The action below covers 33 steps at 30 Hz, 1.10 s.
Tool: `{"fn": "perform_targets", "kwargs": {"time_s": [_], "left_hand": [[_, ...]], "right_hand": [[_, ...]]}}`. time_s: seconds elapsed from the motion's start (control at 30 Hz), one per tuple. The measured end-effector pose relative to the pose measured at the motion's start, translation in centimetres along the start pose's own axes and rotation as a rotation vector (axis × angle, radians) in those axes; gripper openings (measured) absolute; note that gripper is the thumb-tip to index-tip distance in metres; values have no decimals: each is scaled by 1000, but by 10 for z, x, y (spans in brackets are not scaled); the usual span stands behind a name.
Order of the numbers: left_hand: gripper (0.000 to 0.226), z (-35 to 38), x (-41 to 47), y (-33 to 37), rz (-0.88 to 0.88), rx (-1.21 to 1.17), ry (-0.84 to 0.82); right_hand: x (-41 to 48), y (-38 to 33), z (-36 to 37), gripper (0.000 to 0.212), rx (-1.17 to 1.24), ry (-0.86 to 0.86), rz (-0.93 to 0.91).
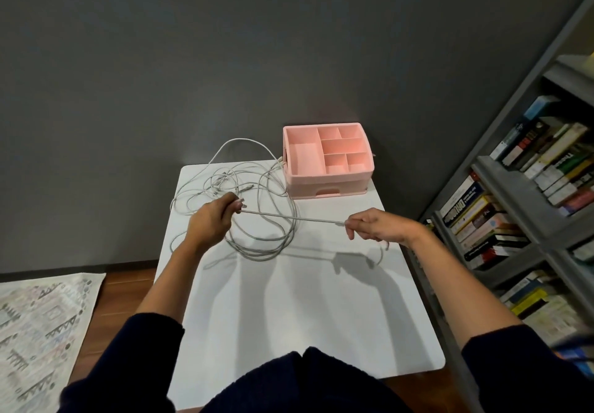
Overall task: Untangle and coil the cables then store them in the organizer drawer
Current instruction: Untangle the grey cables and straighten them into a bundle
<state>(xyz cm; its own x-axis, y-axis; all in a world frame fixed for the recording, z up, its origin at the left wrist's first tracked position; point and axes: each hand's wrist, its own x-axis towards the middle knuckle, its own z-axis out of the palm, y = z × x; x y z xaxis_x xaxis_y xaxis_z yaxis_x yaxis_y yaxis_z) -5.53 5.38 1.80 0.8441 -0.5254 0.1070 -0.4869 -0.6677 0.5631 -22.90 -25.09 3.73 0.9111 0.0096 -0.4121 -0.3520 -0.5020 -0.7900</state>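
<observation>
- A white table (305,300) with rounded corners fills the middle of the view. A grey wall (225,59) stands behind it at 12 o'clock.
- At 3 o'clock, just beside the table's edge, is a grey bookshelf (482,168) packed with books (546,155), some upright and some stacked flat.
- At 8 o'clock a pale patterned rug (41,332) lies on the wooden floor (128,287).
- The pink organizer (328,181) sits at the table's 1 o'clock corner. Its open top is split into several compartments. Its drawer (327,191) is closed, with the handle slot facing the person.
- The grey cables (257,187) lie in a loose tangle of overlapping loops at 11 o'clock on the table. Some loops overhang the far edge, and a strand or two reach the organizer's left side.
- Nothing lies between the tangle and the drawer front except those loops.
- The left hand (212,219) is over the tangle's near side, its fingers curled round one cable near a plug end.
- The right hand (376,224), toward 3 o'clock, pinches the same cable between thumb and fingers.
- The stretch of cable (292,217) between the hands is pulled straight and held above the tabletop, crossing over the loops.
- A short cable tail (382,253) hangs below the right hand.
- Dark sleeves (128,364) cover both upper forearms.
</observation>
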Motion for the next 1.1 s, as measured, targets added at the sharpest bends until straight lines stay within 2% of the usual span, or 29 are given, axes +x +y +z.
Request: {"fn": "perform_targets", "kwargs": {"time_s": [0.13, 0.43, 0.67, 0.77, 0.97, 1.1], "left_hand": [[27, -4, -1, -10, -124, -16, 131], [31, -2, -12, -25, -220, 51, 100], [34, -1, -15, -29, -274, 42, 144], [33, -2, -17, -31, -261, 69, 110], [33, 4, -20, -33, -293, 29, 143], [33, 2, -19, -42, -329, 23, 167]], "right_hand": [[1, 6, -8, 30, 116, -37, 9], [-8, 30, -16, 28, 190, -54, 96], [-14, 38, -13, 29, 125, 89, 140], [-23, 40, -21, 33, 56, 156, 156], [-25, 41, -28, 39, 57, 306, 215], [-29, 45, -28, 37, 86, 315, 204]]}}
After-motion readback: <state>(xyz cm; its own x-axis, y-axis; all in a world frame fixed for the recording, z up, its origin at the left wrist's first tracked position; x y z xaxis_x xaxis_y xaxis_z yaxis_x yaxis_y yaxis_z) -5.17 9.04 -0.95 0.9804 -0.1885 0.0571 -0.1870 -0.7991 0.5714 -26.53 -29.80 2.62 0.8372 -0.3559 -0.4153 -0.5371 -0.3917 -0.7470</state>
